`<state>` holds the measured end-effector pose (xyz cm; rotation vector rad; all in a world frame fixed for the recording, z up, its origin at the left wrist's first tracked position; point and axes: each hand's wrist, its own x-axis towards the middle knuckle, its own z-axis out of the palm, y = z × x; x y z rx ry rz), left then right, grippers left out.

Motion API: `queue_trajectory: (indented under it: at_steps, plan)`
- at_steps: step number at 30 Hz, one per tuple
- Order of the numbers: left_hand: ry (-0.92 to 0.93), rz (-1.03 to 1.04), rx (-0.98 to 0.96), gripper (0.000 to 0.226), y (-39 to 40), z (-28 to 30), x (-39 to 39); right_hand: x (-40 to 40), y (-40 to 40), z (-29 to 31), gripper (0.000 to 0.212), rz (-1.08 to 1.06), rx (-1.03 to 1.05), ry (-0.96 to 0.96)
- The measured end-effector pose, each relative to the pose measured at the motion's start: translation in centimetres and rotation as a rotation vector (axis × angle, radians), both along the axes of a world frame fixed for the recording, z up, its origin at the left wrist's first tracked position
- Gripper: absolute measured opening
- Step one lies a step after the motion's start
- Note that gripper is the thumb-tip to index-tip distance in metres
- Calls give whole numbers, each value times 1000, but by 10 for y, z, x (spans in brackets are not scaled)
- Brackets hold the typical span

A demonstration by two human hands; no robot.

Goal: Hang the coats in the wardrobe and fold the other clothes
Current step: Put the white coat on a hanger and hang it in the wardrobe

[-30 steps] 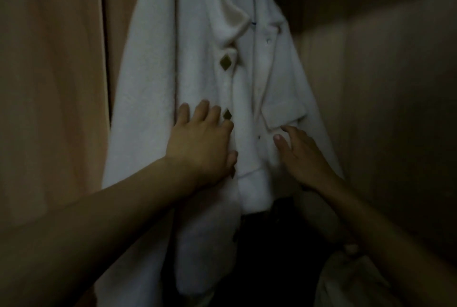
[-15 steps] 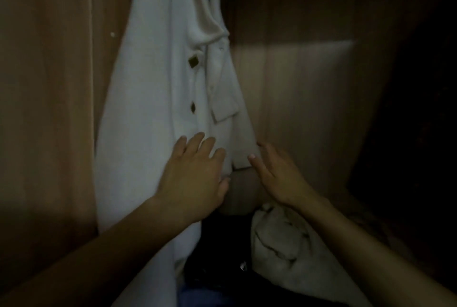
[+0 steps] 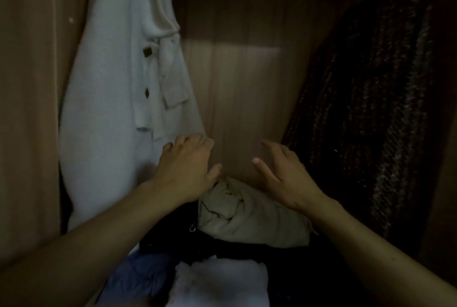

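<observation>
Interior of a wooden wardrobe (image 3: pixel 247 89), seen from above the forearms. A white coat (image 3: pixel 111 113) hangs at the left against the side wall, its top out of view so the hanger cannot be seen; two dark buttons (image 3: pixel 147 52) run down its front and a flap pocket (image 3: pixel 174 95) faces the back panel. At the right hangs a dark, coarse-knit garment (image 3: pixel 371 108). The lit gap of bare back panel between the two suggests room kept for another hanging piece.

The left hand (image 3: pixel 186 170) reaches to the coat's lower right edge, fingers loosely bent; it appears to touch or brush the hem, though whether it pinches cloth cannot be told in this dim light. The right hand (image 3: pixel 282 175) hovers in the gap, fingers spread and relaxed, holding nothing, well apart from the dark garment.

Below the hands, on the wardrobe floor, lies a heap of unfolded clothes — a crumpled beige piece (image 3: pixel 247 217) just under both hands, black fabric (image 3: pixel 222 249) nearer, then a white piece (image 3: pixel 222 282) and something bluish (image 3: pixel 141 274) at the near left. Judged from this layout, the coat is hung and the heap is the folding work not yet done — the beige piece lies closest to hand.
</observation>
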<state>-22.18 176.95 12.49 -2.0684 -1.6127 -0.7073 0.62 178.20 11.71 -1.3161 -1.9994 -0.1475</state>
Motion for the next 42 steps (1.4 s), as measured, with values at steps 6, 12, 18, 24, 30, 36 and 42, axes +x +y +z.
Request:
queue_trajectory:
  at_steps: [6,12,18,24,30,36,42]
  plan:
    - [16,-2,-65,77,-53,-16,41,54,-57,-21,81,14,-20,85]
    - [28,0,-163,81,-120,-52,69,78,-109,-58,83,94,-76,154]
    - [-14,-92,-191,74,-162,-64,83,92,-178,-77,65,40,-84,104]
    - [-110,-324,-229,86,-187,-89,100,112,-258,-72,66,-214,-125,19]
    - [-141,-541,-276,70,-215,-125,123,109,-342,-92,65,-458,-216,-15]
    - [-153,-731,-447,65,-256,-163,164,115,-433,-131,70,-725,-332,-98]
    - [-142,-938,-469,63,-324,-176,214,143,-543,-138,68,-988,-345,-62]
